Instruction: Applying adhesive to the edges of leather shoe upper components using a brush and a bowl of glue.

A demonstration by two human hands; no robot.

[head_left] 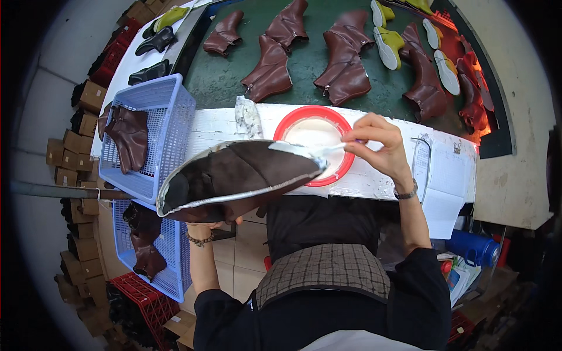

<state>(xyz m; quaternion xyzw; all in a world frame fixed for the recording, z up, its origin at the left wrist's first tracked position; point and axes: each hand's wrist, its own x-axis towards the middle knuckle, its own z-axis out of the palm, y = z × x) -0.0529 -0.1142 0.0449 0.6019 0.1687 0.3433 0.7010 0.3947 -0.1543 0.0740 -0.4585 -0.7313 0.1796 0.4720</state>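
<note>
The left hand (pixel 213 225) is low and in front of the body, its forearm rising almost straight up, with a beaded bracelet (pixel 200 240) at the wrist. It holds up a brown boot (pixel 240 172) from beneath; the boot hides most of the fingers, so their exact grip cannot be told. The boot lies tilted above that hand, its wide opening facing up and its white-smeared rim reaching toward the right hand (pixel 377 143).

The right hand is higher and farther forward, well apart from the left, its wrist bent inward above a watch (pixel 407 190). Thumb and fingers pinch a thin brush (pixel 336 147) whose white-coated end points left, at the near end of the boot's rim. Just left of the right hand, partly under the brush, sits a red bowl (pixel 283 121) of white paste (pixel 307 131) on a white table (pixel 383 186).

To the left hand's left are two blue baskets (pixel 186 108) holding boots. Beyond both hands, more brown boots (pixel 269 67) lie on a green surface (pixel 211 82). To the right hand's right are paper sheets (pixel 445 205).
</note>
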